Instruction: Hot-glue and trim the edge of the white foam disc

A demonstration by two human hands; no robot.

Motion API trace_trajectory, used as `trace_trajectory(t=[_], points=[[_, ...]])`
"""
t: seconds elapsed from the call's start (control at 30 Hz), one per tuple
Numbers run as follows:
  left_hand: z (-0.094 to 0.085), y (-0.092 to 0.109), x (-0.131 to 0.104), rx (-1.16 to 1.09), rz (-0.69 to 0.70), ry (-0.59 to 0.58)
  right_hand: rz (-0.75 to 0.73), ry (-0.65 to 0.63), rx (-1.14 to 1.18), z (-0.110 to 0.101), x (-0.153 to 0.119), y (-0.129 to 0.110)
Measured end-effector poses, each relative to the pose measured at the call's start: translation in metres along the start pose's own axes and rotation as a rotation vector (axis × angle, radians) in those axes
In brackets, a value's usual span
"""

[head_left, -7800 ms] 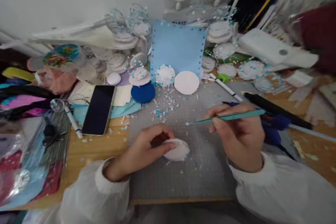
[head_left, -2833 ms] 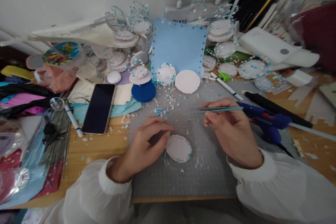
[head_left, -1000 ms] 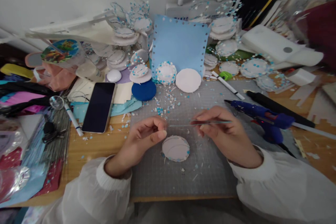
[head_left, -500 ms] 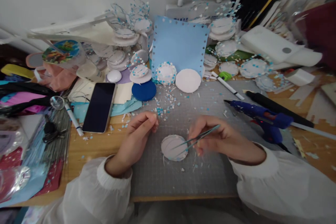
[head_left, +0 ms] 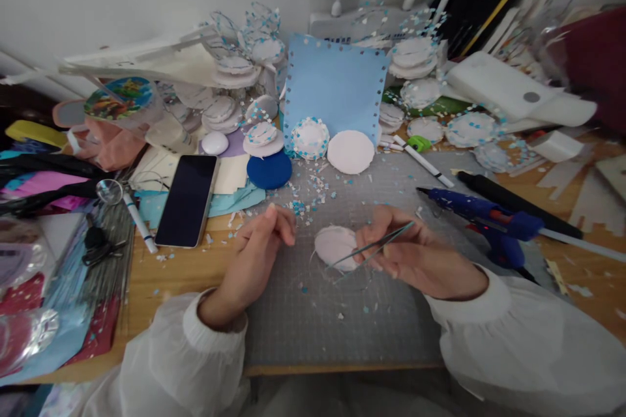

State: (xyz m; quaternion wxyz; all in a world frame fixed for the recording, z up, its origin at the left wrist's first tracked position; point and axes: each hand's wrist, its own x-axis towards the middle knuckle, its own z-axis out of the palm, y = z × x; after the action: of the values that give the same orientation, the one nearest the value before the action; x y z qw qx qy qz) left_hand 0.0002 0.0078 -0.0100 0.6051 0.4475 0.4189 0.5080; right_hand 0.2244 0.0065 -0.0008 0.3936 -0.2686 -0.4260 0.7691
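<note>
My right hand (head_left: 411,247) grips a pair of slim metal tweezers (head_left: 405,228), whose tips point left, slightly apart. Its fingers also touch the right edge of a small round white disc (head_left: 333,244), which looks tilted on the mat. The tweezer arms cross in front of the disc's lower right part. Fine loose threads show just below it. To the left, my left hand (head_left: 261,247) rests with its fingers curled and thumb up, apart from the disc, with nothing visible in it.
A grey cutting mat (head_left: 303,332) lies under my hands, strewn with blue and white bits (head_left: 303,205). On the right is a blue glue gun (head_left: 484,208); on the left, a phone (head_left: 188,202). Behind stand a blue card (head_left: 335,85), a white oval (head_left: 351,152) and a blue disc (head_left: 268,170).
The white disc has shifted up and to the right and tilted, with my right fingers now at its edge. My left thumb has risen a little; that hand otherwise stays in place.
</note>
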Motion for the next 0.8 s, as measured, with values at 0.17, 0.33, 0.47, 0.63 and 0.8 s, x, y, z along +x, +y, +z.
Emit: trace_trajectory(t=[0.17, 0.33, 0.47, 0.63, 0.8], points=[[0.0009, -0.0019, -0.0003, -0.102, -0.090, -0.021, -0.036, 0.100, 0.234, 0.0000, 0.0031, -0.0076], [0.0016, 0.0011, -0.0045, -0.091, -0.163, -0.031, -0.057, 0.136, 0.292, -0.0030, 0.0043, -0.0073], [0.0012, 0.0008, -0.0029, -0.119, -0.079, -0.012, -0.104, 0.127, 0.123, -0.0033, 0.0052, -0.0088], [0.0038, -0.0025, -0.0036, -0.339, -0.305, -0.256, -0.160, 0.174, 0.059, -0.0025, 0.0048, -0.0097], [0.0045, -0.0043, -0.0085, -0.453, -0.420, -0.363, -0.127, 0.193, 0.223, -0.0033, 0.0060, -0.0049]])
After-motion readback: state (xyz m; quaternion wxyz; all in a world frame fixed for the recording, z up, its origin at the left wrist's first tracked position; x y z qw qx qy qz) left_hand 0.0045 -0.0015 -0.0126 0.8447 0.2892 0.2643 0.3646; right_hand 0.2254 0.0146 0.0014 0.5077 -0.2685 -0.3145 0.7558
